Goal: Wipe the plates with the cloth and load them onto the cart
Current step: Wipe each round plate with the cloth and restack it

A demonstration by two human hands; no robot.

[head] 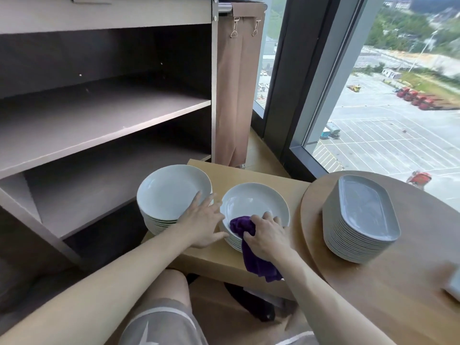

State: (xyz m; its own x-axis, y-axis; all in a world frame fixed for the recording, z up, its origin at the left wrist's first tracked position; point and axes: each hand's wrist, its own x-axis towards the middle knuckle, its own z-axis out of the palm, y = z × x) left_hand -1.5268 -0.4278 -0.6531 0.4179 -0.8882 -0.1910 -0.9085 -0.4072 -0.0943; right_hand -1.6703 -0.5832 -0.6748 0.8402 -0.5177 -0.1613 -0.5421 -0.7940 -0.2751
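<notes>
Two stacks of round white plates stand on a low wooden table (263,173). My right hand (267,235) grips a purple cloth (251,252) and presses it onto the near rim of the top plate of the right stack (254,202). My left hand (205,221) lies between the stacks with fingers straight. Its fingertips touch the rim of the left stack (171,192) and its thumb lies by the right stack's edge. The grey cart (104,113) stands at the left with its shelves bare.
A stack of grey oblong platters (361,217) sits on a round wooden table (408,282) at the right. A brown fabric bag (236,90) hangs on the cart's side. Tall windows run behind. My knees are below the low table.
</notes>
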